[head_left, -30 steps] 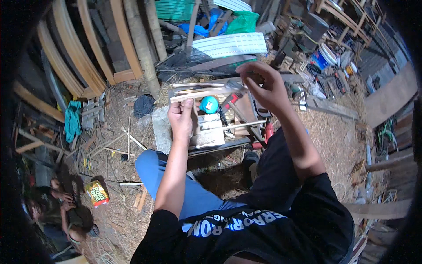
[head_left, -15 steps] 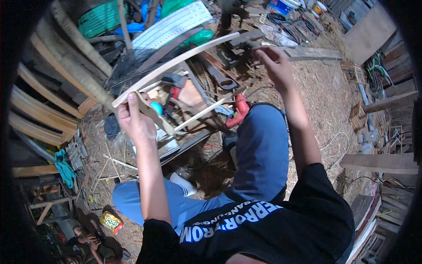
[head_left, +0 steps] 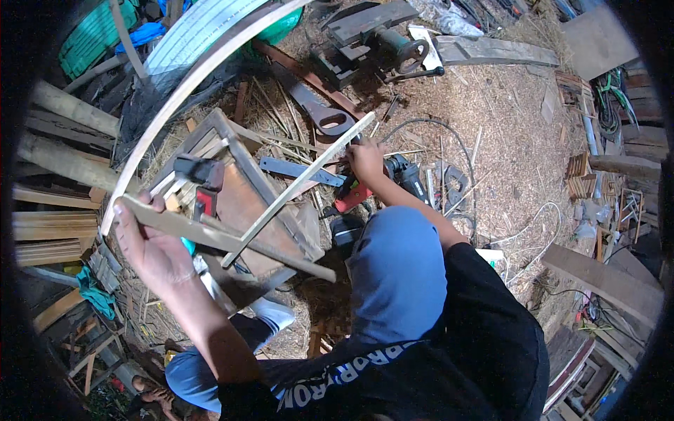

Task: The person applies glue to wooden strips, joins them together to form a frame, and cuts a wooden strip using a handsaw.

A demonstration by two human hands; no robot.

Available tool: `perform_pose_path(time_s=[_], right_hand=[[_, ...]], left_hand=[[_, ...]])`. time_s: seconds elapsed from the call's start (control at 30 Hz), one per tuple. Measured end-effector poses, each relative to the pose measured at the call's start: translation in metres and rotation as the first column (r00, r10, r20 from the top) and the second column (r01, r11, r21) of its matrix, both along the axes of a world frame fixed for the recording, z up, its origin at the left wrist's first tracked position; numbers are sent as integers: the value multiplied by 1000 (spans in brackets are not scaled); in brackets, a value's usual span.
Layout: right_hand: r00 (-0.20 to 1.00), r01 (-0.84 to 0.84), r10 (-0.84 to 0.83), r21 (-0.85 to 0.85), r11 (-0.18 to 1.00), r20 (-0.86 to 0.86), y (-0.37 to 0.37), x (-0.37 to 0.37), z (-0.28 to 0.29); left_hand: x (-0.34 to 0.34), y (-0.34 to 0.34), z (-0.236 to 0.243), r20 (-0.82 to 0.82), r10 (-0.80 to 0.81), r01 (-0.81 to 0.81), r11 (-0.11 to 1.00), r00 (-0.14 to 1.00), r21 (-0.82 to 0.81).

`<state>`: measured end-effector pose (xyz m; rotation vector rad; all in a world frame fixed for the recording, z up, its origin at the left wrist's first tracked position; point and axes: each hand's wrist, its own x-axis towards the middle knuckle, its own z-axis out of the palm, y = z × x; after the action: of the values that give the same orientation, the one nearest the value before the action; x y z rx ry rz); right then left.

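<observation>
My left hand (head_left: 158, 256) is closed around wood, thumb pressed on top. It holds the lower end of a long pale wooden strip (head_left: 168, 105) that rises past the top of the view, together with a shorter flat wooden piece (head_left: 189, 228) slanting right. My right hand (head_left: 366, 163) is low among the tools, fingers curled beside the upper end of another thin wooden strip (head_left: 295, 189). A small dark thing shows at its fingertips, too hidden to name. Just below that hand lies a red and black power tool (head_left: 352, 198); a handsaw (head_left: 316, 109) is beyond.
A wooden frame box (head_left: 260, 182) stands between my arms, a black and red tool (head_left: 203, 186) on it. A bench vise (head_left: 400, 52) is at the far side. Planks (head_left: 56, 228) line the left; a cable (head_left: 472, 161) curves over the shavings-covered ground.
My right hand has come away from the long strip's far end, down to the tools. My left hand, still holding the wood, shifts left and lower in the view, which has turned.
</observation>
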<state>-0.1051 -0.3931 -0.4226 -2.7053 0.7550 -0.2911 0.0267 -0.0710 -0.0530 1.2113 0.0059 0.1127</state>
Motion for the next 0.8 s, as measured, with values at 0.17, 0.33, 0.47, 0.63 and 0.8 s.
perform_pose_path(time_s=[0.17, 0.33, 0.47, 0.63, 0.8], right_hand=[[994, -103, 105, -111, 988, 13, -8, 28, -27], [983, -182, 182, -53, 982, -13, -9, 42, -44], [977, -182, 202, -225, 957, 65, -27, 36, -62], [941, -268, 250, -54, 962, -227, -7, 45, -49], [862, -420, 381, -51, 906, -333, -13, 47, -52]], left_hand=[[15, 8, -15, -1, -44, 44, 999, 999, -15], [19, 4, -13, -5, -104, 103, 993, 995, -48], [21, -7, -16, -46, -100, 94, 990, 994, -107], [15, 13, -9, -67, -188, 189, 982, 980, 10], [11, 16, -4, -59, -185, 187, 982, 981, 35]])
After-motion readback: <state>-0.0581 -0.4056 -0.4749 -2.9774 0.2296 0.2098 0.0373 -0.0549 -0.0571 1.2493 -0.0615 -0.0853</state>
